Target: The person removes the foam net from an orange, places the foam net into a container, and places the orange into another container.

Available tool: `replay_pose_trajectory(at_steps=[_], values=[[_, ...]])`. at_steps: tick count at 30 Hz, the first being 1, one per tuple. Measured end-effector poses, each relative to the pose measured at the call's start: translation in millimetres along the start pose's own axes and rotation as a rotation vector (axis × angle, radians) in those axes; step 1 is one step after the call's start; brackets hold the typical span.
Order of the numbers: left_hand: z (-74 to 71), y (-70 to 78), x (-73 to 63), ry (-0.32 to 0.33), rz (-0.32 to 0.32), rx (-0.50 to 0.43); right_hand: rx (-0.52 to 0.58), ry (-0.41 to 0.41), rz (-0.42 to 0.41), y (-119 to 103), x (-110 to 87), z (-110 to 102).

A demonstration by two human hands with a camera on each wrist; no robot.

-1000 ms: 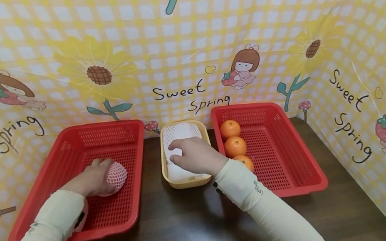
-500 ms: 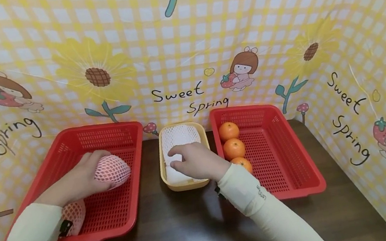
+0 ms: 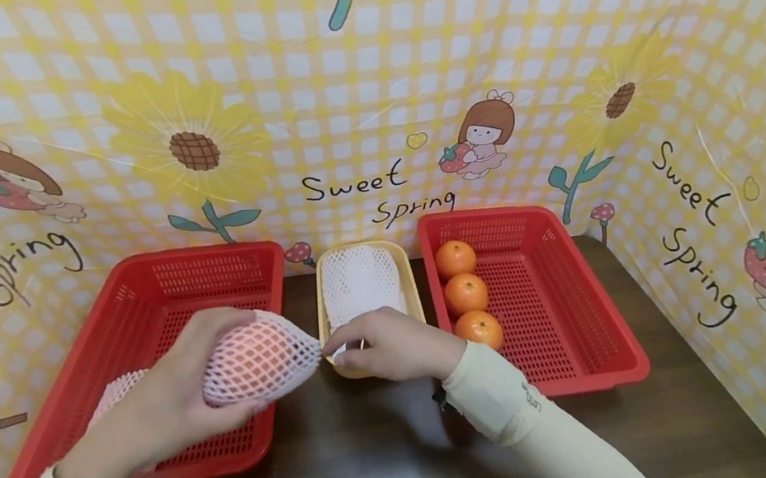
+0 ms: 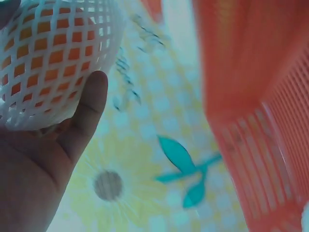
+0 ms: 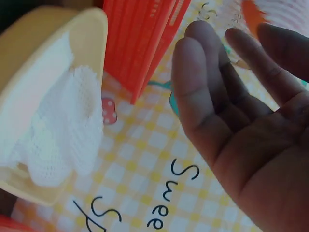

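– Where's our round orange fruit (image 3: 247, 369) in the pale foam-mesh sleeve (image 3: 299, 351)?

– Over the rim of the left red perforated plastic basket (image 3: 204, 251), in our left hand (image 3: 170, 390), fingers curled round it. Our right hand (image 3: 396, 345) bends its fingers loosely, holding nothing, near the sleeve's tip, contact unclear.

– The risk?

– If we tug that tip from a loose hold, the fruit could drop onto the dark brown counter (image 3: 358, 460).
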State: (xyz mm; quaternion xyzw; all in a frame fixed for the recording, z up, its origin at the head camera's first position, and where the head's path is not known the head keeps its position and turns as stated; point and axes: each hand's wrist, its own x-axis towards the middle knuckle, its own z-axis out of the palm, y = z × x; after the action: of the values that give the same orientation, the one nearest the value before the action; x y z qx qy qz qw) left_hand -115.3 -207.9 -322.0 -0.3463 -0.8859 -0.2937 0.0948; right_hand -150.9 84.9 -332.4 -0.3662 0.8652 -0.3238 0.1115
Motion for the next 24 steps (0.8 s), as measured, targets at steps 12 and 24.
replay_pose_trajectory(at_steps=[12, 24], values=[[31.7, 43.7, -3.4, 0.013, 0.21, -0.284, 0.69, 0.286, -0.052, -2, -48.8, 20], [68.9, 52.0, 4.3, 0.129, 0.37, -0.341, 0.72, 0.349, -0.079, -4, -76.9, 33]])
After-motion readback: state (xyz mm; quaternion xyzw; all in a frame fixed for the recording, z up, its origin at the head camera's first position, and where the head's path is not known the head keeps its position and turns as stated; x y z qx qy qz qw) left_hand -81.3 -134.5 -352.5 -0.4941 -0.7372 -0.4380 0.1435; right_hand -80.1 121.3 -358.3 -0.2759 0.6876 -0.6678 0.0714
